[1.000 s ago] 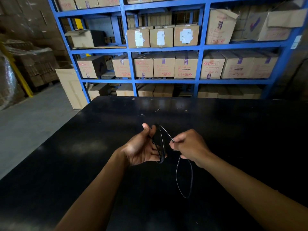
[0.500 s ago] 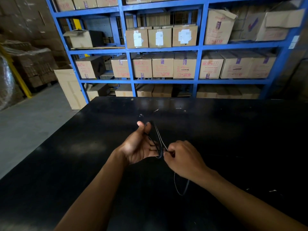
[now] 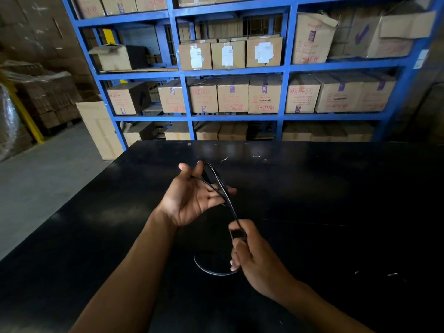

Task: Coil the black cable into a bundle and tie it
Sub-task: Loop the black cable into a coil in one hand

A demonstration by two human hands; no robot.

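Observation:
The thin black cable [image 3: 222, 186] is looped a few turns around my left hand [image 3: 192, 198], which is held palm up above the black table [image 3: 336, 200] with fingers spread inside the loops. From the loops a taut strand runs down and toward me into my right hand [image 3: 252, 255]. That hand pinches the strand between thumb and fingers, close below the left hand. A slack curve of cable [image 3: 211, 272] hangs under the right hand against the table top.
Blue metal shelving [image 3: 286, 68] filled with cardboard boxes stands just behind the table's far edge. A tall carton [image 3: 101, 128] stands on the grey floor at the left. Small pale specks lie on the table at the right.
My right hand has pulled down and toward me, drawing the strand taut away from the left hand. The left hand has risen slightly and opened its fingers wider.

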